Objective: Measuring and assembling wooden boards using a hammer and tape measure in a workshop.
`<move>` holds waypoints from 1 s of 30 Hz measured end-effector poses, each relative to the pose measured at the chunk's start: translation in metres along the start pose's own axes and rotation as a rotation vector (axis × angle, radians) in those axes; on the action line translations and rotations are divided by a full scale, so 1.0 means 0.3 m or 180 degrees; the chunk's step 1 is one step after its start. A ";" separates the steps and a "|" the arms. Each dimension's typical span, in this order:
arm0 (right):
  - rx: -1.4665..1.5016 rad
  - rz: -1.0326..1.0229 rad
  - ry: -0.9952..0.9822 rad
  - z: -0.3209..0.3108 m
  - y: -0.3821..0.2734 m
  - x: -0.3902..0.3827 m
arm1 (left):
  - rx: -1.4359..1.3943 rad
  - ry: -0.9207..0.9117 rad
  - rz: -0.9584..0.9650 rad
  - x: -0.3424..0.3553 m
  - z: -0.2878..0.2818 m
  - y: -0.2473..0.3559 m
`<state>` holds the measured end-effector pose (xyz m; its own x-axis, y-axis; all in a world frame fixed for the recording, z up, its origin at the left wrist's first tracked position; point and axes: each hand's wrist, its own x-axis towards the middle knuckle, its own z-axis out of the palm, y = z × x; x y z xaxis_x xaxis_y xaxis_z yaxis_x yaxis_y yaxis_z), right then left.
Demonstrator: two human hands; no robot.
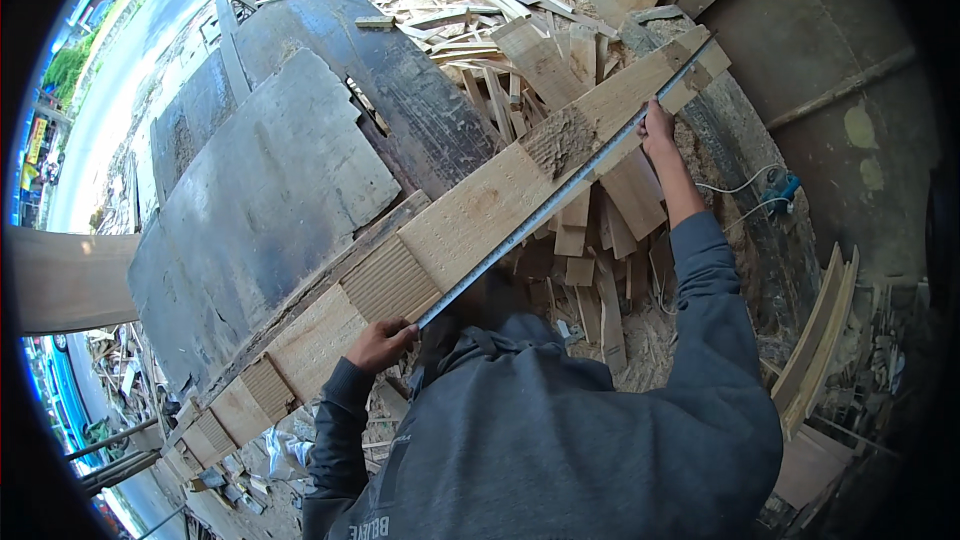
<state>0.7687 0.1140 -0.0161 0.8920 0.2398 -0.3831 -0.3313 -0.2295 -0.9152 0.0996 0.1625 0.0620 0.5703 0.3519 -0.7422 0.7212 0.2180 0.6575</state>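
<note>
So the long thin bluish-grey metal strip [545, 208], straightedge-looking, lies slantwise along the near edge of the long pale wooden plank [480, 202]. Left hand [382, 344] has its grip pinched on the near end, no gap I can see; right hand [657, 130] has its grip curled round the strip a bit short of the far tip.

What could go wrong? IMO slipping: the strip sits right at the plank's edge, so one loose grip and it could slide off. That clump of brown sawdust [560, 143] could creep under it and tilt it too. And if the plank isn't steady, leaning on it might rock everything.

Writing-wise, there's pale lettering low on the dark grey sweatshirt [560, 430], and a yellow roadside sign [38, 138] too tiny to read. Can't make out any marks on the strip.
</note>
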 end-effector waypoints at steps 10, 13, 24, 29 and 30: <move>-0.0400 0.0540 0.0458 0.108 -0.126 0.363 | -0.0156 0.0515 -0.0188 0.039 -0.048 0.102; -0.0140 0.0585 0.0381 0.123 -0.083 0.409 | -0.0163 0.0627 -0.0210 0.065 -0.049 0.086; 0.0082 0.0535 0.0272 0.138 0.077 0.469 | -0.0023 0.0962 -0.0269 0.137 -0.126 0.010; 0.0079 0.0627 -0.0214 0.185 0.074 0.418 | 0.0173 0.1142 -0.0252 0.124 -0.139 0.010; 0.0100 0.0583 -0.0199 0.153 0.069 0.462 | 0.0215 0.1100 -0.0284 0.127 -0.146 0.030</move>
<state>0.8713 0.1858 -0.0940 0.7953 0.2552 -0.5498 -0.4967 -0.2454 -0.8325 0.1105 0.2179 0.0453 0.3456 0.6236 -0.7012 0.7932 0.2051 0.5734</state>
